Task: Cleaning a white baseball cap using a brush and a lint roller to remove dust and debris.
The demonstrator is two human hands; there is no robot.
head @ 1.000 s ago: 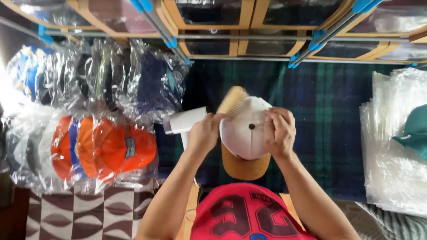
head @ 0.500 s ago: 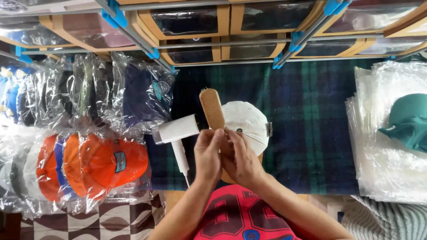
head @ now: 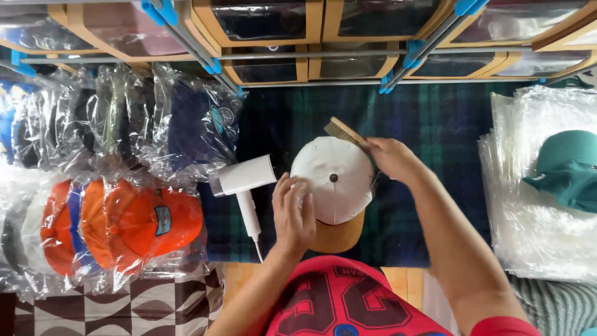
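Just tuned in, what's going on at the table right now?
A person is working on a white cap with a tan brim that lies on a dark plaid cloth. The left hand rests flat on the cap's crown, while the right hand holds a wooden bristle brush at the cap's far edge. A white handheld dryer lies beside the cap, untouched. Bagged orange caps sit to the left, and a green cap lies on clear bags to the right.

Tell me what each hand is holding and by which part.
The right hand grips a wooden brush by its handle end, bristles at the cap's crown. The left hand presses flat on the white cap, steadying its side.
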